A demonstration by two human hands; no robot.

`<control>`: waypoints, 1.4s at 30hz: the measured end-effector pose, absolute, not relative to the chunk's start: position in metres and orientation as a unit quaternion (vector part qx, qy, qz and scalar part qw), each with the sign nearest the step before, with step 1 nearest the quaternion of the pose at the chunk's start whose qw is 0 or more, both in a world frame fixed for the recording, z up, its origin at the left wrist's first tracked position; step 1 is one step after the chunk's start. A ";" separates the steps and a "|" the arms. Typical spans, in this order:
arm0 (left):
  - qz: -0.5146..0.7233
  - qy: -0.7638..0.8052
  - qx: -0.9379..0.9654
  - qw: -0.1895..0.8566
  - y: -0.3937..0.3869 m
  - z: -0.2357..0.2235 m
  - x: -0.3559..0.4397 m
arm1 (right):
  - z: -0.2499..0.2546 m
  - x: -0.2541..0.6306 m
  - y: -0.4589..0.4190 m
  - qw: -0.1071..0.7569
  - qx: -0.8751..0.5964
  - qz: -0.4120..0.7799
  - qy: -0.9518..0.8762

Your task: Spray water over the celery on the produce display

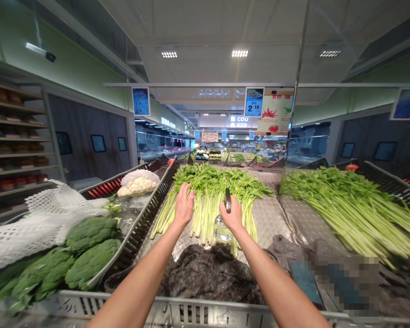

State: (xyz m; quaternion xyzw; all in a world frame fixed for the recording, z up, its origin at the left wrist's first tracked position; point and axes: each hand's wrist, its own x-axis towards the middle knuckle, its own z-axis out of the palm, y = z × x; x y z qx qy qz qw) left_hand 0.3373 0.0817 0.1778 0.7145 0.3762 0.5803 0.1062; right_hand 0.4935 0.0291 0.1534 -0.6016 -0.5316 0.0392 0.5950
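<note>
Right hand point(231, 215) wraps its grip round a clear, black-headed plastic spray bottle point(222, 230), likely for trigger control; left hand point(184, 207), grip loosely wide, is over leafy green celery point(208, 210)

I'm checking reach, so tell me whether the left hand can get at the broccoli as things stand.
Probably yes, by lifting over: the left hand looks empty, but the black slatted divider stands between it and the broccoli.
</note>
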 end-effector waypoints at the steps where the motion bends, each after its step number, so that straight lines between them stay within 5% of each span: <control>1: 0.579 0.378 0.714 0.106 0.082 0.176 0.335 | 0.152 0.491 0.031 0.591 -0.601 0.039 -0.536; 42: 0.604 0.376 0.697 0.092 0.106 0.171 0.228 | 0.140 0.342 0.035 0.527 -0.601 0.019 -0.601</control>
